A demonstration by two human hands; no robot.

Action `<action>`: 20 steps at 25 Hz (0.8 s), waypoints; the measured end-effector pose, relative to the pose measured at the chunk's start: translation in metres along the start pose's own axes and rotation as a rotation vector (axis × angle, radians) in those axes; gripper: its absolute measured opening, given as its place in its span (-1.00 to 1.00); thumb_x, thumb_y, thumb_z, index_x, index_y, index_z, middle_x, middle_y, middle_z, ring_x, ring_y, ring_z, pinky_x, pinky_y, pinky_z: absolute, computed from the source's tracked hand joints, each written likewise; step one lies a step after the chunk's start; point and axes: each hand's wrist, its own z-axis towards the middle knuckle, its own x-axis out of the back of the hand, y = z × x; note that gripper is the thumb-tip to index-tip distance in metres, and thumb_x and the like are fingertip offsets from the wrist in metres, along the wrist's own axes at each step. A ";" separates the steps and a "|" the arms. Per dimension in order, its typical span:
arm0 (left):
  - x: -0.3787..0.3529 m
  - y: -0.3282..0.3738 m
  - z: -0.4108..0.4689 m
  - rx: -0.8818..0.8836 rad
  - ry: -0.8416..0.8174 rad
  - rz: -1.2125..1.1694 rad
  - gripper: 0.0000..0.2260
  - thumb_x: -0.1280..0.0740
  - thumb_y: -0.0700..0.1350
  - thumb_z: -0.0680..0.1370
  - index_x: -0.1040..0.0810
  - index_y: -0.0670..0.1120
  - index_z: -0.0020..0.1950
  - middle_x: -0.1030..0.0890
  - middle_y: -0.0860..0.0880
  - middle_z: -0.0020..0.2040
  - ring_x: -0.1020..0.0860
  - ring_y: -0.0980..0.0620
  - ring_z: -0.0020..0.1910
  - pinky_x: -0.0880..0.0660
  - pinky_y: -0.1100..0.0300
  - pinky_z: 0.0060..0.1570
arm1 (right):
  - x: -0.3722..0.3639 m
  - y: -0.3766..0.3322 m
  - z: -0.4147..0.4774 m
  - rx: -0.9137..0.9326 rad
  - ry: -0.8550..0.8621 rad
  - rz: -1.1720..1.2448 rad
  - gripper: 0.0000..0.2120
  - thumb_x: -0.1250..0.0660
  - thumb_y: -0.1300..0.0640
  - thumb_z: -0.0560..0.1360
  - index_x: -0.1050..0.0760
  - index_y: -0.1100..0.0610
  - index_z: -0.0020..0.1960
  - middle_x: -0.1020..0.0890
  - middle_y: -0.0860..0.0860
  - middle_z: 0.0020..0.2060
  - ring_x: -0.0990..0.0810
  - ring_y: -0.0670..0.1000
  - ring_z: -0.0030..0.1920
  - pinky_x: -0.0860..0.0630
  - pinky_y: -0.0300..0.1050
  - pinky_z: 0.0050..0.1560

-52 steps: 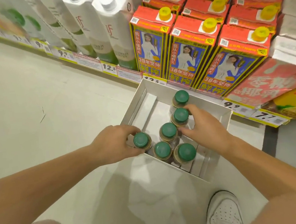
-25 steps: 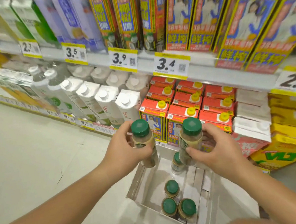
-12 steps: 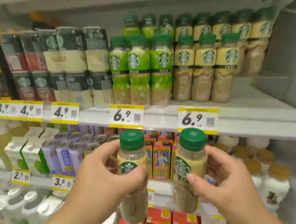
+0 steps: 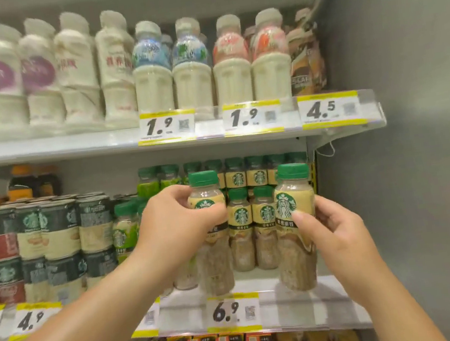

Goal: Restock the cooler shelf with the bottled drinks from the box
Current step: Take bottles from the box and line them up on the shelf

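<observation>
Left hand grips one bottle; right hand pinches another bottle; both upright, to stand on the shelf.

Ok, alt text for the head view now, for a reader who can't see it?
Two green-capped coffee bottles are held upright at the front of a cooler shelf, the left bottle in the left hand, the right bottle in the right hand. Matching bottles stand in rows behind, above a 6.9 price tag.

The green-capped left bottle is upright at the cooler shelf front. The right bottle matches, at its 3 o'clock.
</observation>
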 end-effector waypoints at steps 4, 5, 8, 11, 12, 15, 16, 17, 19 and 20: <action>-0.038 -0.004 0.021 0.056 0.014 -0.013 -0.30 -0.54 0.08 0.31 -0.46 -0.07 0.40 -0.44 0.26 -0.12 -0.45 0.29 -0.16 -0.40 0.29 -0.23 | 0.019 0.038 0.027 -0.134 0.003 -0.027 -0.74 -0.36 -0.05 0.54 -0.56 -0.11 0.22 -0.70 -0.17 0.06 -0.65 -0.15 0.08 -0.57 -0.02 0.14; -0.044 -0.008 0.024 0.073 0.014 -0.004 -0.31 -0.54 0.06 0.32 -0.46 -0.08 0.40 -0.47 0.21 -0.09 -0.48 0.23 -0.14 -0.41 0.27 -0.20 | 0.021 0.049 0.031 -0.169 -0.006 -0.024 -0.70 -0.34 0.03 0.57 -0.51 -0.09 0.29 -0.68 -0.16 0.11 -0.63 -0.16 0.13 -0.53 0.01 0.22; -0.055 -0.023 0.028 0.083 0.022 0.063 -0.31 -0.53 0.03 0.32 -0.46 -0.10 0.42 -0.55 0.10 0.03 -0.50 0.12 -0.07 -0.42 0.25 -0.12 | 0.022 0.078 0.035 -0.262 -0.024 -0.011 -0.62 -0.31 0.11 0.60 -0.38 -0.05 0.39 -0.63 -0.12 0.23 -0.59 -0.12 0.23 -0.48 0.04 0.31; -0.060 -0.038 0.023 0.036 0.044 0.167 -0.31 -0.52 -0.01 0.32 -0.46 -0.12 0.42 -0.47 0.27 -0.21 -0.46 0.29 -0.24 -0.31 0.49 -0.35 | 0.022 0.094 0.033 -0.328 -0.001 0.005 -0.65 -0.28 0.07 0.61 -0.39 -0.09 0.38 -0.63 -0.14 0.22 -0.59 -0.12 0.21 -0.47 0.06 0.32; -0.061 -0.041 0.020 0.016 0.052 0.204 -0.35 -0.52 -0.02 0.32 -0.49 -0.14 0.39 -0.41 0.28 -0.25 -0.47 0.26 -0.23 -0.29 0.47 -0.34 | 0.021 0.096 0.034 -0.339 0.009 0.022 -0.67 -0.27 0.07 0.61 -0.40 -0.10 0.37 -0.64 -0.16 0.21 -0.60 -0.13 0.20 -0.47 0.06 0.32; -0.060 -0.045 0.014 -0.008 0.076 0.268 -0.49 -0.50 -0.05 0.34 -0.56 -0.17 0.25 -0.46 0.12 -0.08 -0.47 0.05 -0.02 -0.32 0.27 -0.11 | 0.020 0.093 0.034 -0.338 0.015 0.024 -0.66 -0.24 0.02 0.62 -0.41 -0.11 0.39 -0.63 -0.18 0.20 -0.59 -0.13 0.21 -0.47 0.04 0.31; -0.060 -0.044 0.012 -0.002 0.076 0.277 -0.50 -0.49 -0.05 0.36 -0.54 -0.17 0.26 -0.49 0.03 0.02 -0.47 0.02 0.03 -0.34 0.23 -0.06 | 0.020 0.092 0.034 -0.334 0.010 0.012 -0.66 -0.23 -0.02 0.62 -0.40 -0.13 0.39 -0.63 -0.19 0.20 -0.59 -0.14 0.19 -0.49 0.00 0.29; -0.060 -0.044 0.011 0.007 0.064 0.285 -0.45 -0.48 -0.04 0.39 -0.49 -0.16 0.34 -0.50 -0.03 0.12 -0.48 -0.02 0.13 -0.40 0.18 0.00 | 0.019 0.091 0.033 -0.335 0.002 0.008 -0.65 -0.22 -0.05 0.62 -0.40 -0.15 0.40 -0.63 -0.20 0.20 -0.59 -0.16 0.19 -0.50 -0.03 0.26; -0.059 -0.044 0.005 0.026 0.039 0.307 -0.30 -0.47 -0.03 0.43 -0.29 -0.13 0.51 -0.45 -0.07 0.33 -0.43 -0.07 0.33 -0.46 0.10 0.20 | 0.018 0.089 0.030 -0.348 -0.017 0.009 -0.62 -0.20 -0.07 0.62 -0.36 -0.19 0.43 -0.61 -0.23 0.23 -0.56 -0.16 0.23 -0.48 -0.04 0.28; -0.060 -0.045 0.000 0.013 0.032 0.333 -0.27 -0.46 -0.03 0.45 -0.22 -0.13 0.53 -0.41 -0.06 0.38 -0.41 -0.07 0.36 -0.43 0.10 0.22 | 0.018 0.088 0.028 -0.353 -0.027 0.001 -0.61 -0.19 -0.06 0.62 -0.34 -0.20 0.45 -0.58 -0.24 0.26 -0.53 -0.15 0.27 -0.45 -0.01 0.33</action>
